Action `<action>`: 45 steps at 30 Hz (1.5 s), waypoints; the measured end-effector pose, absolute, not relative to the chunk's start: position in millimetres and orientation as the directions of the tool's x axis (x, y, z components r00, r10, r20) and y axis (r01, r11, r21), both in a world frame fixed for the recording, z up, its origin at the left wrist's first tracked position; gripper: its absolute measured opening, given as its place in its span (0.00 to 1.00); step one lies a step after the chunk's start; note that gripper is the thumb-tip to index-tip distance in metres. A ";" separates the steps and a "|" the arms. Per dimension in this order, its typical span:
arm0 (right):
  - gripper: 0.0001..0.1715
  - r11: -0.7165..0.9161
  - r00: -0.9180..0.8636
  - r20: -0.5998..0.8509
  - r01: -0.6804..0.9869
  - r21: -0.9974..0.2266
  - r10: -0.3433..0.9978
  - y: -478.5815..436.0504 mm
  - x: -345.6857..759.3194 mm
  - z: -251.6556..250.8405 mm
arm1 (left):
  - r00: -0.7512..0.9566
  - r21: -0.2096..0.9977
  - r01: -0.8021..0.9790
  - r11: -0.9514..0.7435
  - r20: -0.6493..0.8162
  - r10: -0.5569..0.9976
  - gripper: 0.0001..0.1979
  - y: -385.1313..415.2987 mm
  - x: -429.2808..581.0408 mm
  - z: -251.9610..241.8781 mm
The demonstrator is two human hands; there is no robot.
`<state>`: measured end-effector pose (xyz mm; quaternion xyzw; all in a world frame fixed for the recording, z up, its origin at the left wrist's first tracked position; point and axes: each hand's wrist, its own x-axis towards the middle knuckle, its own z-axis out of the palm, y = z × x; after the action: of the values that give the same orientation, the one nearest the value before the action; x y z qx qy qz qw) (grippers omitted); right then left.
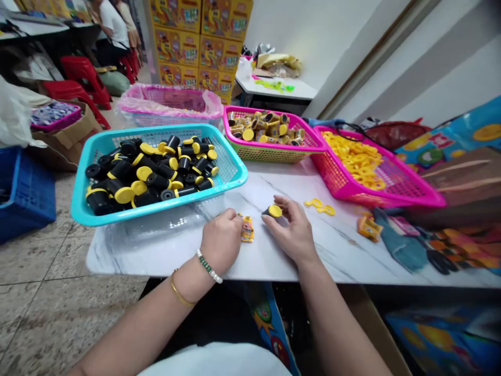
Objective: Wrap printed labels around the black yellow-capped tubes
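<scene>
Here — black cylinder point(273, 211) pinched at tips of right hand point(294, 232); left hand point(222, 241) curled against label point(248, 228) — grip unclear.

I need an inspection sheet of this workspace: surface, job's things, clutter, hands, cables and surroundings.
Surface: white marble-patterned table, partly covered.
Job's things: black yellow-capped cylinder; small printed piece; turquoise basket of similar cylinders.
Clutter: loose yellow plastic rings; blue-grey cloth.
Hands: left hand at the printed piece, grip unclear; right hand holds the cylinder.
Cables: dark cord-like strand near rightmost pink basket.
Surroundings: stacked yellow cartons, red stools, seated person.
</scene>
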<state>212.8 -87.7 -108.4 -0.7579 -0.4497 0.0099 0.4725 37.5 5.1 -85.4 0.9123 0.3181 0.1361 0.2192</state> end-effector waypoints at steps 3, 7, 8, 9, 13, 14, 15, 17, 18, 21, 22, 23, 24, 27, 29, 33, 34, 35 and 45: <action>0.19 -0.116 0.636 0.560 0.709 -0.695 0.531 -98.5 197.0 -91.1 | 0.685 0.572 0.432 -0.697 0.295 0.666 0.10 4.2 25.1 -87.9; 0.17 -0.041 0.676 0.353 0.493 -0.869 0.647 -114.5 157.7 -71.9 | 0.593 0.568 0.262 -0.780 0.543 0.594 0.12 -3.3 -1.7 -85.9; 0.18 -0.030 0.634 0.262 0.411 -0.911 0.728 -115.0 147.9 -69.7 | 0.597 0.566 0.222 -0.794 0.565 0.570 0.12 -6.6 -8.2 -84.7; 0.19 -0.026 0.583 0.185 0.335 -0.942 0.791 -113.8 139.2 -68.5 | 0.602 0.572 0.188 -0.799 0.575 0.554 0.13 -10.2 -14.2 -83.3; 0.21 -0.013 0.552 0.089 0.179 -0.984 0.829 -100.1 115.4 -69.0 | 0.529 0.692 0.171 -0.702 0.537 0.658 0.09 -23.5 -34.0 -74.1; 0.22 -0.001 0.574 0.114 0.197 -0.980 0.811 -97.0 111.3 -69.3 | 0.476 0.737 0.189 -0.649 0.509 0.717 0.06 -25.5 -38.3 -70.5; 0.23 0.012 0.595 0.151 0.231 -0.973 0.790 -94.4 107.5 -69.5 | 0.421 0.783 0.199 -0.589 0.474 0.773 0.04 -26.9 -42.5 -66.5; 0.25 0.032 0.603 0.222 0.310 -0.950 0.767 -91.1 100.1 -69.9 | 0.345 0.866 0.182 -0.467 0.388 0.854 0.05 -28.1 -50.0 -58.2; 0.25 0.040 0.590 0.246 0.340 -0.940 0.769 -90.0 96.5 -70.3 | 0.335 0.896 0.160 -0.415 0.346 0.876 0.07 -28.3 -53.0 -54.6; 0.24 0.058 0.546 0.288 0.400 -0.915 0.787 -87.6 87.2 -73.7 | 0.341 0.931 0.098 -0.352 0.301 0.891 0.08 -29.0 -58.2 -49.1; 0.23 0.070 0.534 0.310 0.421 -0.904 0.786 -86.8 84.8 -75.2 | 0.337 0.927 0.080 -0.367 0.321 0.885 0.08 -29.2 -58.7 -49.4; 0.22 0.087 0.522 0.335 0.443 -0.893 0.784 -86.1 82.6 -76.7 | 0.328 0.920 0.063 -0.388 0.348 0.878 0.07 -29.5 -58.7 -50.6; 0.21 0.106 0.508 0.363 0.465 -0.879 0.781 -85.5 80.8 -78.1 | 0.316 0.912 0.050 -0.406 0.371 0.873 0.06 -29.6 -58.4 -52.6; 0.19 0.156 0.466 0.438 0.527 -0.835 0.769 -84.6 77.3 -80.5 | 0.301 0.911 0.049 -0.409 0.377 0.876 0.05 -29.0 -57.4 -59.6; 0.19 0.169 0.453 0.463 0.551 -0.817 0.762 -84.6 76.6 -80.8 | 0.284 0.922 0.054 -0.382 0.353 0.892 0.05 -27.7 -57.5 -62.6; 0.18 0.160 0.467 0.471 0.561 -0.812 0.749 -84.0 78.0 -80.1 | 0.207 0.944 0.040 -0.327 0.312 0.927 0.05 -25.5 -58.4 -62.0; 0.19 0.160 0.467 0.473 0.565 -0.810 0.747 -83.5 78.4 -80.1 | 0.211 0.946 0.041 -0.322 0.307 0.928 0.05 -25.3 -58.3 -61.2; 0.19 0.165 0.462 0.479 0.570 -0.805 0.746 -83.0 78.6 -80.2 | 0.232 0.947 0.042 -0.318 0.301 0.925 0.04 -25.3 -57.9 -60.5; 0.13 0.186 0.410 0.554 0.657 -0.730 0.725 -81.2 79.1 -85.4 | 0.226 0.965 0.039 -0.261 0.246 0.943 0.02 -25.0 -57.6 -66.9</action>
<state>79.1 -81.2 -85.4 -0.6372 -0.5422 0.0307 0.5469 -57.6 -25.0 -66.9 0.6289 0.3902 0.4845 0.4663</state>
